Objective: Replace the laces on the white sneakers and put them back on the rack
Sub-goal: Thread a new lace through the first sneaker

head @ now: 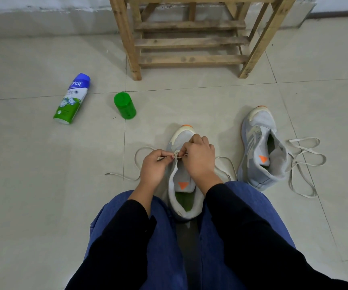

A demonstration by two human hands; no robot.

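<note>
Sneaker between our knees, toe pointing away; our left hand and right hand both pinch lace at its eyelets.

One sneaker lies nearest, the other sneaker right of it, a loose lace farther right; the rack stands behind, with a bottle and cap to the left.

Home interior, prob. an entryway, is suggested by pale tiled floor, wooden shoe rack by plain wall, spray can.
</note>
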